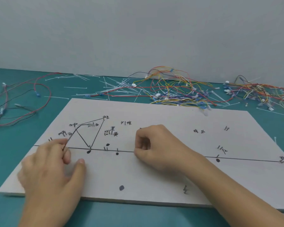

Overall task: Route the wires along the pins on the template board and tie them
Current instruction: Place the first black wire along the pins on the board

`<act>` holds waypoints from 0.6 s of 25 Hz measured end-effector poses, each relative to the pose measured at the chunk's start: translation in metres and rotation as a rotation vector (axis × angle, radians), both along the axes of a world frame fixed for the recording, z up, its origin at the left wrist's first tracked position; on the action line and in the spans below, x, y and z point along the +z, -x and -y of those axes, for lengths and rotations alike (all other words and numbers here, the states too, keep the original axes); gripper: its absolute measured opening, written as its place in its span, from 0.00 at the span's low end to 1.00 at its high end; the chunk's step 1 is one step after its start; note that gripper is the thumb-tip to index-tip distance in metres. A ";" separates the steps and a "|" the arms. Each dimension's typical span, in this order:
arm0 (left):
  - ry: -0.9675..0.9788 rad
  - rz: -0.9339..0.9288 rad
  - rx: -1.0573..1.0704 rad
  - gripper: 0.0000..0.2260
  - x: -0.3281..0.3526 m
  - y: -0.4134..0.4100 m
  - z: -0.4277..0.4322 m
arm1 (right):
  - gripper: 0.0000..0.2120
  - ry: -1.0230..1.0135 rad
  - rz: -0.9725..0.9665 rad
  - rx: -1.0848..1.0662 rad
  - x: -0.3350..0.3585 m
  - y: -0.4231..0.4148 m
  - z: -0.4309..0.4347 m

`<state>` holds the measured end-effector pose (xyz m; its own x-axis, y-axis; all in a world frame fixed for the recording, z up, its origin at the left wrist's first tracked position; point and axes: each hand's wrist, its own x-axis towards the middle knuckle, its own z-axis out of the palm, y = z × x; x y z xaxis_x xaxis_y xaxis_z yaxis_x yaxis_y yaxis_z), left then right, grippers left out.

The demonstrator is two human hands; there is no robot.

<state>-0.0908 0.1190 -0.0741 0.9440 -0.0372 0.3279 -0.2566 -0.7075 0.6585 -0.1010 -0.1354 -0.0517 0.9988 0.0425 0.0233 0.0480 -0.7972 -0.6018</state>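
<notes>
The white template board (154, 177) lies in front of me with drawn black lines, handwritten labels and short metal pins (106, 148). My left hand (54, 163) pinches a thin dark wire (71, 136) near the board's left edge. The wire runs up and to the right to a whitish connector (90, 125) between the upper-left pins. My right hand (156, 148) rests on the board's middle with its fingers curled under. Whether it holds anything is hidden.
A tangle of coloured wires (175, 89) and loose white zip ties (116, 89) lie on the teal table beyond the board. More red and black wires (23, 99) sit at the far left, another bundle (261, 94) at the far right. A grey wall stands behind.
</notes>
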 end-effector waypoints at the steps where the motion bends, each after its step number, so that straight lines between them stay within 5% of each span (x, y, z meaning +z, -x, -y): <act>1: 0.032 0.028 0.027 0.05 -0.001 -0.006 0.000 | 0.05 0.004 0.015 0.030 0.000 0.000 0.000; 4: 0.179 0.001 0.087 0.05 -0.010 -0.010 -0.001 | 0.06 -0.019 0.058 0.078 -0.002 0.002 0.001; 15: 0.241 0.040 0.133 0.11 -0.020 -0.013 -0.003 | 0.06 -0.022 0.078 0.117 -0.001 -0.001 0.005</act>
<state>-0.0782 0.1225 -0.0941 0.9216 0.1695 0.3490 -0.2009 -0.5612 0.8029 -0.1003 -0.1405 -0.0523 0.9822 0.1571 0.1029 0.1870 -0.7703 -0.6096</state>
